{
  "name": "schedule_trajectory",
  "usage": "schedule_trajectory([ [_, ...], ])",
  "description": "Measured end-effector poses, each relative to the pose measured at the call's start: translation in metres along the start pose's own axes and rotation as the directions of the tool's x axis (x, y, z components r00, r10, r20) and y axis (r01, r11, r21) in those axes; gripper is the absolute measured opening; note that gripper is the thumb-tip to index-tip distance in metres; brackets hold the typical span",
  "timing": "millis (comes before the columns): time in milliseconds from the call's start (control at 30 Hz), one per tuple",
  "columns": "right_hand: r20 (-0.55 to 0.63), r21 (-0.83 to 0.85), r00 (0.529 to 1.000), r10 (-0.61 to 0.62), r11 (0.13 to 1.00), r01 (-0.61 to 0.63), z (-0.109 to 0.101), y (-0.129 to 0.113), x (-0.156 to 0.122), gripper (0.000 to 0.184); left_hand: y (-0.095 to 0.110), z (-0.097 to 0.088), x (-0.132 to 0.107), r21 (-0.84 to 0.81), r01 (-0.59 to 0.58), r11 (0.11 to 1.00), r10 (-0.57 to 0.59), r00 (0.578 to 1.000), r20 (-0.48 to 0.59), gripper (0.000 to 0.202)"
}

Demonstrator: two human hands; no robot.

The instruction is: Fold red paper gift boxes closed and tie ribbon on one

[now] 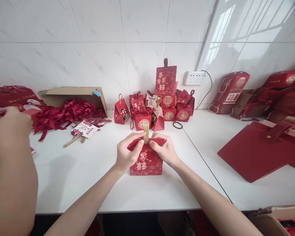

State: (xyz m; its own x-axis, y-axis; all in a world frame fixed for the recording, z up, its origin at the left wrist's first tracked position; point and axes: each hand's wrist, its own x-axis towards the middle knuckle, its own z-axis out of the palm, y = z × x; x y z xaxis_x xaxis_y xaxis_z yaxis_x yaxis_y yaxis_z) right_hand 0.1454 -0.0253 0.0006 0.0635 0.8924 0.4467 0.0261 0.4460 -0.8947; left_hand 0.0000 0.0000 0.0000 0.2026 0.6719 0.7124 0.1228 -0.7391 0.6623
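Note:
A small red gift box (147,163) with gold characters stands on the white table (93,177) in front of me. A tan strap handle (146,132) sticks up from its top. My left hand (126,153) pinches the left top flap beside the strap. On the other side, my right hand (165,150) pinches the right top flap. Both hands are closed on the box's folded top.
A pile of finished red boxes (159,105) stands at the wall. A cardboard carton (73,95) spilling red ribbons lies at the left, with paper tags (85,129) near it. Another person's arm (11,157) works at the far left. Flat red bags (258,150) lie at the right.

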Motion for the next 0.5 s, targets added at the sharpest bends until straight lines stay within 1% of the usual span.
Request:
schedule_trajectory([
  [100, -0.001, 0.009, 1.0, 0.022, 1.0, -0.022, 0.001, 0.0, 0.0, 0.024, -0.002, -0.001, -0.001, -0.027, 0.017, 1.0, -0.017, 1.0, -0.004, 0.018],
  [167, -0.014, 0.021, 0.999, 0.049, 0.999, -0.049, 0.001, -0.001, 0.001, 0.024, -0.004, -0.002, -0.002, -0.069, 0.02, 0.997, -0.019, 1.0, 0.01, 0.021],
  [233, -0.045, 0.05, 0.996, 0.08, 0.996, -0.077, 0.0, -0.004, 0.001, 0.023, -0.007, -0.003, -0.002, -0.184, 0.062, 0.981, -0.053, 0.997, 0.052, 0.038],
  [267, -0.064, 0.083, 0.992, 0.105, 0.992, -0.099, -0.001, -0.006, 0.001, 0.022, -0.008, -0.003, -0.001, -0.269, 0.105, 0.957, -0.086, 0.993, 0.082, 0.049],
  [300, -0.084, 0.131, 0.987, 0.139, 0.983, -0.128, -0.002, -0.008, 0.001, 0.021, -0.008, -0.003, 0.0, -0.357, 0.156, 0.921, -0.122, 0.986, 0.118, 0.057],
  [333, -0.102, 0.19, 0.978, 0.182, 0.969, -0.16, -0.004, -0.011, 0.002, 0.021, -0.008, -0.003, 0.001, -0.434, 0.216, 0.875, -0.157, 0.973, 0.167, 0.061],
  [367, -0.116, 0.254, 0.966, 0.231, 0.947, -0.196, -0.005, -0.013, 0.002, 0.022, -0.008, -0.003, 0.002, -0.488, 0.282, 0.826, -0.193, 0.955, 0.226, 0.059],
  [400, -0.122, 0.316, 0.952, 0.28, 0.921, -0.23, -0.007, -0.015, 0.003, 0.023, -0.008, -0.003, 0.003, -0.513, 0.349, 0.784, -0.224, 0.93, 0.29, 0.052],
  [467, -0.123, 0.406, 0.929, 0.349, 0.872, -0.274, -0.01, -0.016, 0.003, 0.025, -0.006, -0.002, 0.004, -0.504, 0.459, 0.732, -0.276, 0.876, 0.396, 0.032],
  [500, -0.122, 0.436, 0.922, 0.367, 0.855, -0.282, -0.011, -0.016, 0.003, 0.025, -0.005, -0.003, 0.004, -0.493, 0.492, 0.717, -0.297, 0.856, 0.422, 0.024],
])
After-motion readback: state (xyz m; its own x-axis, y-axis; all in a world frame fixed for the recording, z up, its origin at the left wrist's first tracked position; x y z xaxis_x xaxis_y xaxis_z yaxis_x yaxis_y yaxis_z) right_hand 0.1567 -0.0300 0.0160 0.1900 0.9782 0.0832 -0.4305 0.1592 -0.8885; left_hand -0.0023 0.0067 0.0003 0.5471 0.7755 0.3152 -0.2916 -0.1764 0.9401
